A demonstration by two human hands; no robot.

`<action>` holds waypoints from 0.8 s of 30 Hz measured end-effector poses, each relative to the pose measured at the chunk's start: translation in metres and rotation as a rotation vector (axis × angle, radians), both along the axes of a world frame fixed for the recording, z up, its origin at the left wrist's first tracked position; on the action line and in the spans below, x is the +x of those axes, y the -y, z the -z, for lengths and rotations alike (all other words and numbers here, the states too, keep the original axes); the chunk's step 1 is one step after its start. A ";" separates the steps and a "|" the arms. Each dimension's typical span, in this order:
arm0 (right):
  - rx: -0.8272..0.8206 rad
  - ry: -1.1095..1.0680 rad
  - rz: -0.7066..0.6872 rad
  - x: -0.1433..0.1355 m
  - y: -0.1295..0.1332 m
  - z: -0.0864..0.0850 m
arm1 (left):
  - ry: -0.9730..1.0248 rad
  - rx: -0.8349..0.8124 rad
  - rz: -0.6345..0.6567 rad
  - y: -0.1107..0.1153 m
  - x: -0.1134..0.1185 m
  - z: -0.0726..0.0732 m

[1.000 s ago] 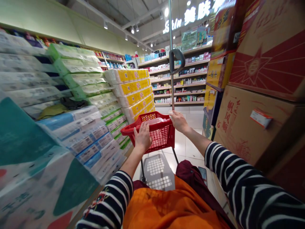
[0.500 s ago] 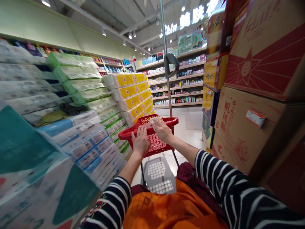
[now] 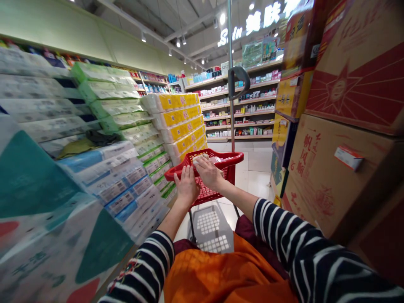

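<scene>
A red plastic shopping basket cart [image 3: 237,158] stands right in front of me, its lattice walls below a thick rim. My left hand [image 3: 187,187] rests on the near rim, its fingers stretched out and holding nothing. Beside it, on the right, my right hand [image 3: 208,173] presses a crumpled white cloth [image 3: 200,158] against the rim, its fingers over the cloth. Part of the cloth is hidden under the fingers. A grey pole with a looped handle [image 3: 239,83] rises behind the cart.
Stacked tissue packs [image 3: 179,122] line the left side. Tall cardboard boxes [image 3: 331,168] stand close on the right. Shelves of small bottles and boxes [image 3: 255,113] fill the back. White floor tiles [image 3: 257,172] show between them.
My right hand has slid left along the rim with the white cloth, closer to my left hand. The view has shifted slightly, and my left hand stays on the rim.
</scene>
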State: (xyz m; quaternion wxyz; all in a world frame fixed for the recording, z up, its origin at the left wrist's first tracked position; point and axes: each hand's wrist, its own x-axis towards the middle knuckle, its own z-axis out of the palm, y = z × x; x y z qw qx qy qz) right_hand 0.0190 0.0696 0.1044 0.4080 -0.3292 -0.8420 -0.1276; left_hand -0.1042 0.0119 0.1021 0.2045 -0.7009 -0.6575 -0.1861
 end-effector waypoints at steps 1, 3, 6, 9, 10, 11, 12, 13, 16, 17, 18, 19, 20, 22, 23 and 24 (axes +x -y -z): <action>0.000 0.007 0.023 0.001 0.001 0.000 | -0.009 0.008 0.007 0.001 -0.004 0.000; -0.003 -0.006 0.094 0.009 0.000 0.000 | -0.008 0.030 -0.016 0.002 -0.014 0.000; -0.006 -0.039 0.162 0.018 -0.004 0.001 | 0.002 0.042 -0.059 0.002 -0.026 0.002; -0.016 -0.064 0.158 0.009 -0.007 0.002 | 0.010 0.028 -0.057 0.000 -0.025 0.004; -0.019 -0.060 0.141 0.003 -0.007 0.003 | 0.015 0.027 -0.056 0.000 -0.022 0.004; -0.021 -0.049 0.119 -0.003 -0.006 0.004 | 0.018 0.026 -0.054 -0.001 -0.019 0.004; -0.021 -0.033 0.097 -0.008 -0.005 0.004 | 0.016 0.026 -0.046 -0.001 -0.016 0.004; -0.020 -0.017 0.081 -0.012 -0.003 0.005 | 0.012 0.026 -0.034 -0.001 -0.014 0.003; -0.007 0.014 0.065 -0.009 -0.001 0.003 | -0.004 0.020 0.003 0.000 -0.013 0.001; -0.004 0.010 0.072 -0.002 -0.002 0.002 | -0.002 0.019 0.005 0.000 -0.015 0.000; -0.003 0.003 0.083 0.006 -0.004 0.001 | 0.005 0.019 -0.002 0.000 -0.017 -0.001; -0.006 -0.011 0.101 0.016 -0.006 0.000 | 0.016 0.019 -0.015 0.000 -0.020 -0.002; -0.015 -0.032 0.127 0.027 -0.009 -0.001 | 0.027 0.017 -0.028 0.000 -0.023 -0.003; -0.048 -0.085 0.189 0.047 -0.015 -0.002 | 0.041 0.005 -0.037 -0.001 -0.026 -0.003; -0.068 -0.112 0.219 0.055 -0.018 -0.002 | 0.042 -0.002 -0.029 -0.001 -0.026 -0.003; -0.091 -0.139 0.245 0.059 -0.020 -0.003 | 0.043 -0.006 -0.020 -0.002 -0.024 -0.003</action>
